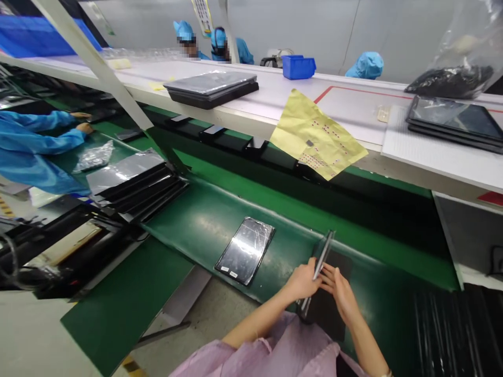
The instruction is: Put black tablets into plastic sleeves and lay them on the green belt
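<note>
A thin flat tablet point(324, 252) stands almost edge-on to me over the bench, its upper end leaning away. My left hand point(303, 283) is closed on its left side, thumb near the edge. On the other side, my right hand point(341, 293) has its fingers stretched out, with the tips at or touching the tablet's face. A dark flat mat or sheet point(328, 309) lies beneath the hands. To the left, a second tablet point(245, 250) lies face up on the green bench point(196, 209), with shiny film and two small white labels at its near end.
A stack of dark panels point(145, 183) lies left, near a co-worker's blue sleeves point(43, 141). Film-wrapped dark items point(456, 330) are at right. Above, a white shelf point(271, 99) carries tablet stacks, a blue bin point(298, 67) and a hanging yellow sheet point(318, 136).
</note>
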Motion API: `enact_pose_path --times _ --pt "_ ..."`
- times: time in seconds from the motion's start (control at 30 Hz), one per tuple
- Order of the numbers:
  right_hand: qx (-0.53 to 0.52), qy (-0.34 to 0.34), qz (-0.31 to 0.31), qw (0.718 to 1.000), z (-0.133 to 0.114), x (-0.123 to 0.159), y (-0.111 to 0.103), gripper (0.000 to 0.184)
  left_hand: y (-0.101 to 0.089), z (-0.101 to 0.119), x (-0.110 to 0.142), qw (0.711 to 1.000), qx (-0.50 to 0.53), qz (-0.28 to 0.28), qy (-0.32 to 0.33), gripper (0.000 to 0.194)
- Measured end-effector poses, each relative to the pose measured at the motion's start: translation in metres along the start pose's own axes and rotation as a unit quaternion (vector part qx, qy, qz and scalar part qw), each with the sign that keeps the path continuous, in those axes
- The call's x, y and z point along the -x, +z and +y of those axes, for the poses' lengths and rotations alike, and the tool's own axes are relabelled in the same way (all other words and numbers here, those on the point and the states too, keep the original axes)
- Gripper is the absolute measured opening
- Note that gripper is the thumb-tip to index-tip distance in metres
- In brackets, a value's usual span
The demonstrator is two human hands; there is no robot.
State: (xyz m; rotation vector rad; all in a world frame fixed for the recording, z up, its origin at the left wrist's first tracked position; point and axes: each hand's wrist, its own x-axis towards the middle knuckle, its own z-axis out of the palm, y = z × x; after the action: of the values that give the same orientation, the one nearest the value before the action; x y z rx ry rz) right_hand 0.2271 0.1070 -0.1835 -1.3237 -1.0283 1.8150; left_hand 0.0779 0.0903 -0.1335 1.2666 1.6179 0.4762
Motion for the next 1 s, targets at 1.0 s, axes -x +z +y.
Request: enact_pose_path --times 1.0 --pt "-0.113 -0.312 0.279 0.901 -0.119 0.164 -0.005 0.047 -0.074 0.09 0.114 0.812 0.021 0.104 0.574 0.056"
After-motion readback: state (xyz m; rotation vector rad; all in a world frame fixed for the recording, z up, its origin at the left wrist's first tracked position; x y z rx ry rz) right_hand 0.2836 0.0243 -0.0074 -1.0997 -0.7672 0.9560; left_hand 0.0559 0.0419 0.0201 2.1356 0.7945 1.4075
